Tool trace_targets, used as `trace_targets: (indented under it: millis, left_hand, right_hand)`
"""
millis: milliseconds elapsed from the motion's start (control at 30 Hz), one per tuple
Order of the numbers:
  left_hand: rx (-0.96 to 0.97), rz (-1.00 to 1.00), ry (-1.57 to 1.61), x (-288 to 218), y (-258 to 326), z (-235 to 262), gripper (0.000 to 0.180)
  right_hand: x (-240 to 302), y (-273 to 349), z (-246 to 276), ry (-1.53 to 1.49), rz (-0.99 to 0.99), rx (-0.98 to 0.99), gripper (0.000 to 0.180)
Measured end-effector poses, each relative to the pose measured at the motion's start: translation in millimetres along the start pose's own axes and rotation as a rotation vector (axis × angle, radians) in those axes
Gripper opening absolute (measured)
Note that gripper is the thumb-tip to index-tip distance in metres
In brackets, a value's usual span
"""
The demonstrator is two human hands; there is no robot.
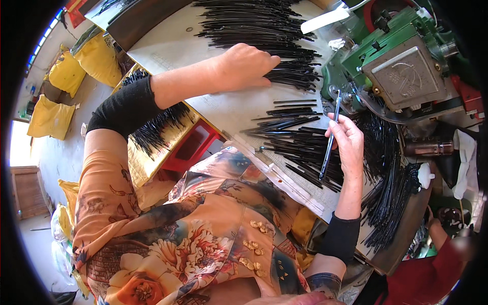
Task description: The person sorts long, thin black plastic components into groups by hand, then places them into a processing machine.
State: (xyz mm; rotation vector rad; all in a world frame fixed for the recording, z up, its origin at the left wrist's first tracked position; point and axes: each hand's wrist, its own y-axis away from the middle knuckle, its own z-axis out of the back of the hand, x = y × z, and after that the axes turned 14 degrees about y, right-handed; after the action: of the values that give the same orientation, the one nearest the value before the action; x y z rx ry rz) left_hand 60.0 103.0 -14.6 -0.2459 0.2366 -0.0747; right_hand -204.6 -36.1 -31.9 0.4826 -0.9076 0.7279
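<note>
A slender glossy black rod (330, 137) is pinched between the thumb and fingers of my right hand (348, 140). It stands almost upright in the view, its upper end close to the green machine (389, 63). My left hand (246, 66) is closed at the left ends of a bundle of thin black rods (295, 75), thumb and forefinger on either side of them; its other fingers are mostly hidden. Beyond it lies a larger heap of similar rods (249, 25). Looser rods (295, 134) are spread over the pale tabletop (213, 109) between my hands.
More black rods (389, 203) hang in a thick bunch right of my right forearm. A red crate (190, 147) and dark rods on yellow sacking sit below the table's left edge. Yellow sacks (96, 58) stand on the floor. Another person's red sleeve (427, 269) shows at lower right.
</note>
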Motion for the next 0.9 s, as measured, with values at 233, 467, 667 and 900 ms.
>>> trace_targets:
  millis: [233, 467, 667, 900]
  left_hand:
    - [0.035, 0.038, 0.078, -8.4, 6.2, 8.6, 0.059]
    - [0.132, 0.088, 0.131, -14.0, 4.9, 3.9, 0.061]
    - [0.093, 0.103, 0.184, -20.3, 12.8, 7.7, 0.063]
    - [0.016, 0.054, 0.313, -21.3, 25.1, 16.2, 0.057]
  right_hand:
    - [5.1, 2.6, -1.8, -0.026, 0.000, -0.013, 0.025]
    - [8.7, 3.0, 0.9, -0.134, -0.018, -0.031, 0.025]
    - [8.4, 5.2, 2.6, -0.159, -0.014, -0.033, 0.025]
    - [11.5, 6.4, 2.5, -0.163, -0.027, -0.023, 0.026]
